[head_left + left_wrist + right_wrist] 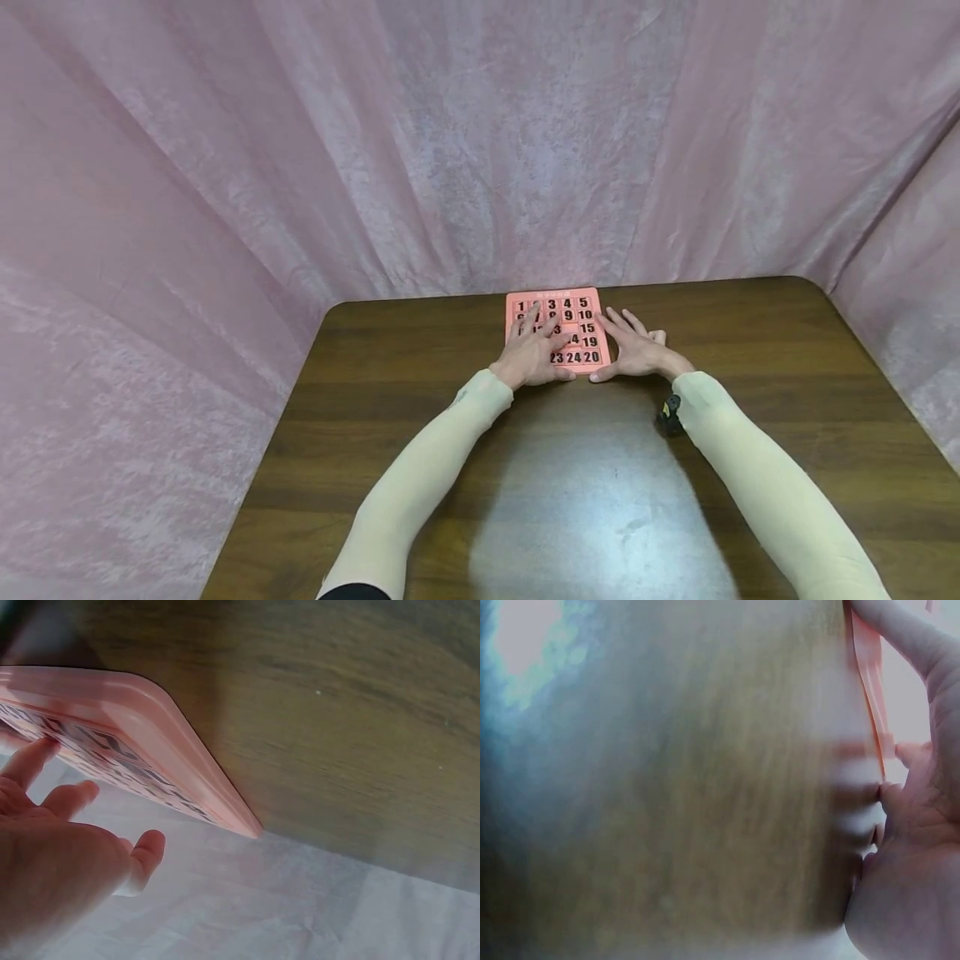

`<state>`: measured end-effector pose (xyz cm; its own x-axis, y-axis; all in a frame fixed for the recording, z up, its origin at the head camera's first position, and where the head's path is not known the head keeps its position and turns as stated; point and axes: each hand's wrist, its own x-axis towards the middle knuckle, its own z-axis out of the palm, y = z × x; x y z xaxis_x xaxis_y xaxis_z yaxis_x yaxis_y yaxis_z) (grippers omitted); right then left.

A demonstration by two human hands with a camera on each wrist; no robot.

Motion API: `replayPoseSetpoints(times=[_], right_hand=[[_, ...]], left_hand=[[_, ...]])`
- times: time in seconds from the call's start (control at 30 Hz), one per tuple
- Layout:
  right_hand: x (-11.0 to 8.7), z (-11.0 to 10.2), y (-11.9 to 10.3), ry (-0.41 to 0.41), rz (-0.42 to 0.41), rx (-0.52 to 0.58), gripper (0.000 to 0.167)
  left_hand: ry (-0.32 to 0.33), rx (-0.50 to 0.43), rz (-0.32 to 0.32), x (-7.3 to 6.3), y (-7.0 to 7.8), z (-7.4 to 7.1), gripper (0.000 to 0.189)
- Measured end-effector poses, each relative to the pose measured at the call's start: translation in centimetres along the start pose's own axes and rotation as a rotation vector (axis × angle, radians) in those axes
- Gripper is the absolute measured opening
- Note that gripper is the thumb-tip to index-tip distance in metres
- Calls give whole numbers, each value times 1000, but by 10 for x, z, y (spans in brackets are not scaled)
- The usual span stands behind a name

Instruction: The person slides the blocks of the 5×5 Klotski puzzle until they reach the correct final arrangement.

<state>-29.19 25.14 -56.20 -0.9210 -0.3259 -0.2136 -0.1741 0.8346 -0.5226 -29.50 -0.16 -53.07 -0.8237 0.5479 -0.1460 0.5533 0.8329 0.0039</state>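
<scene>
A pink number sliding puzzle [588,333] with black-printed tiles lies flat at the table's back edge. My left hand [527,354] is spread over its left and middle part, covering several tiles. In the left wrist view, one fingertip of the left hand [52,847] touches a tile near the puzzle's frame [165,731]. At the right side, my right hand [636,350] has its thumb at the near right corner and a finger along the right edge. In the right wrist view, the right hand [922,817] borders the puzzle's edge [870,667]; its other fingers are loosely bent.
The puzzle rests on a brown wooden table [390,400] with a bright reflection in front. Pink curtains [510,150] hang behind it and along the sides. A small dark object [670,415] shows at the right cuff.
</scene>
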Motion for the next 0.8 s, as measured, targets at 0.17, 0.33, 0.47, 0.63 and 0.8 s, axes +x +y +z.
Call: replayPoseSetpoints(times=[0.17, 0.33, 0.47, 0.63, 0.8], right_hand=[[1, 5, 3, 1, 9, -1, 145], [2, 5, 3, 5, 4, 9, 146], [2, 4, 0, 8, -1, -1, 146], [1, 2, -1, 12, -4, 0, 144], [2, 0, 1, 13, -3, 3, 142]], left_hand=[[24, -19, 30, 7, -4, 20, 77], [42, -40, 60, 11, -9, 33, 72], [56, -36, 54, 0, -7, 17, 70], [105, -22, 28, -9, -10, 1, 79], [89, -40, 42, -9, -12, 0, 80]])
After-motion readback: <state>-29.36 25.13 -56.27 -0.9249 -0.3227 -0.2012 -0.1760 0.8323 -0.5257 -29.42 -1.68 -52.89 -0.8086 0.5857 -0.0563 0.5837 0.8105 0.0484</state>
